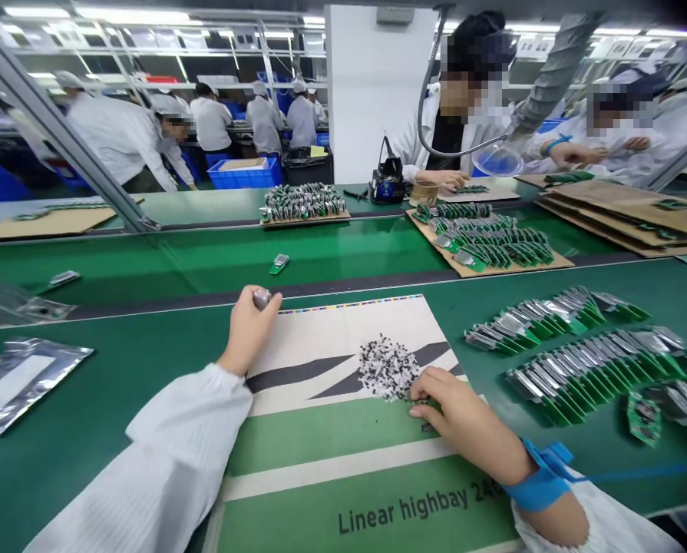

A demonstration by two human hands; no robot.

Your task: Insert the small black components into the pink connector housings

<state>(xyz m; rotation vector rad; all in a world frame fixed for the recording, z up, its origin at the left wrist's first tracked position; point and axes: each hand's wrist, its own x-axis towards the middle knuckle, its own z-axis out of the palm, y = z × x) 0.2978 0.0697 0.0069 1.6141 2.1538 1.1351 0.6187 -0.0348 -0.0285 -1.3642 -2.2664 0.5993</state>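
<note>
My left hand (248,332) rests at the far edge of a printed paper sheet (343,330), pinching a small silver-grey metal part (261,299) in its fingertips. My right hand (455,415) lies beside a heap of tiny black and white bits (388,367) on that sheet. Its fingers appear to grip a small green circuit board (429,404), which they mostly hide. A blue antistatic wrist strap (542,476) circles my right wrist.
Overlapping rows of green circuit boards with metal shields (599,376) lie on the green bench mat (90,361) at right. A silver antistatic bag (24,384) lies at left. Beyond a raised shelf, co-workers in white handle boards on cardboard sheets (625,211).
</note>
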